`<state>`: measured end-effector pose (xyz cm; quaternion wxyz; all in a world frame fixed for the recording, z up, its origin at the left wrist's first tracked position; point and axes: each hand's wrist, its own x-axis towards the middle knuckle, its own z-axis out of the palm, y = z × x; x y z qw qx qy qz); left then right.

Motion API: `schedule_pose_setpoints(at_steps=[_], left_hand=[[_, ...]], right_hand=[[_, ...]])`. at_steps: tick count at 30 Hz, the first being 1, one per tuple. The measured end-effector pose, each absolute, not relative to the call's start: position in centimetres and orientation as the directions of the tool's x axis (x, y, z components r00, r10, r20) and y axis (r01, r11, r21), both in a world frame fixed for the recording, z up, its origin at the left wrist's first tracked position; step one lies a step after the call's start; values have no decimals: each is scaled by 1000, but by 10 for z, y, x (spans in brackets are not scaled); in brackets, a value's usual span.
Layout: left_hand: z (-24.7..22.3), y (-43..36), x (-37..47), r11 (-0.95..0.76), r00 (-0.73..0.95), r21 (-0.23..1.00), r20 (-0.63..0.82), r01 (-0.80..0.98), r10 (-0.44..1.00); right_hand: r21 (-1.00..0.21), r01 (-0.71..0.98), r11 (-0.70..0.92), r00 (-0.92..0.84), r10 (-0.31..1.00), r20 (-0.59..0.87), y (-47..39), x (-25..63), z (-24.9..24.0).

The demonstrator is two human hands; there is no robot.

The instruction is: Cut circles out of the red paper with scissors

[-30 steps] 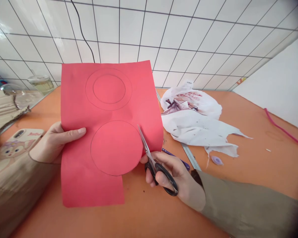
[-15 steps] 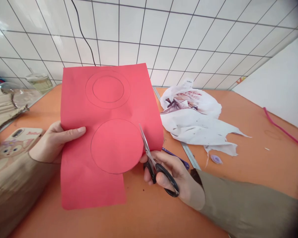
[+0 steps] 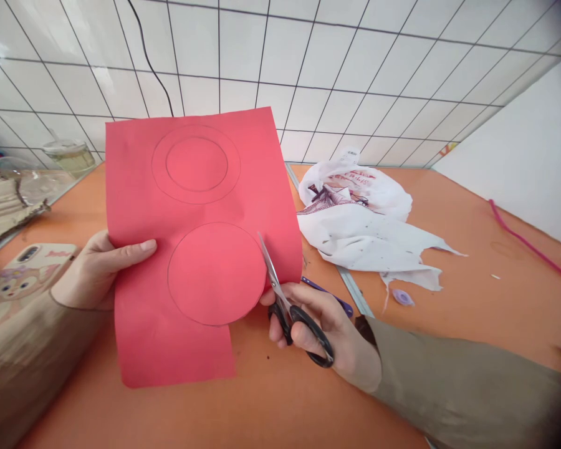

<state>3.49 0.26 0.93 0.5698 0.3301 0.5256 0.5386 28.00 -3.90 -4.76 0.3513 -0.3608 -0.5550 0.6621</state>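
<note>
My left hand (image 3: 98,265) grips the left edge of a red sheet of paper (image 3: 140,312), thumb on the front, the other fingers hidden behind. Drawn on the sheet are two rings, one inside the other, near the top and a larger circle lower down. The paper is cut along this circle's lower right side. My right hand (image 3: 327,330) is closed round the black handles of a pair of scissors (image 3: 280,293). One blade lies over the front of the paper by the circle's right edge; the other blade is hidden behind it.
A white plastic bag (image 3: 359,231) lies right of the paper, over a metal ruler (image 3: 355,293). Close by are a purple tool (image 3: 327,296) and a small purple roll (image 3: 402,297). At left lie a phone (image 3: 28,274) and a lidded plastic cup (image 3: 70,156). Behind stands a tiled wall (image 3: 243,50).
The whole view has shifted slightly, with the paper a little further left and up in the picture. Both hands keep their hold, and the scissors stay at nearly the same place on the circle.
</note>
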Motion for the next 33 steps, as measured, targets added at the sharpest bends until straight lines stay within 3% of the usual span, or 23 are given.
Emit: schedule_pose_setpoints(at_steps=[16, 33], left_hand=[[9, 2, 39, 171, -172, 947, -223, -271, 960], [1, 8, 27, 207, -83, 922, -246, -329, 966]], right_hand=[[-990, -66, -123, -472, 878, -78, -40, 278, -49], [-992, -32, -124, -473, 876, -94, -40, 278, -49]])
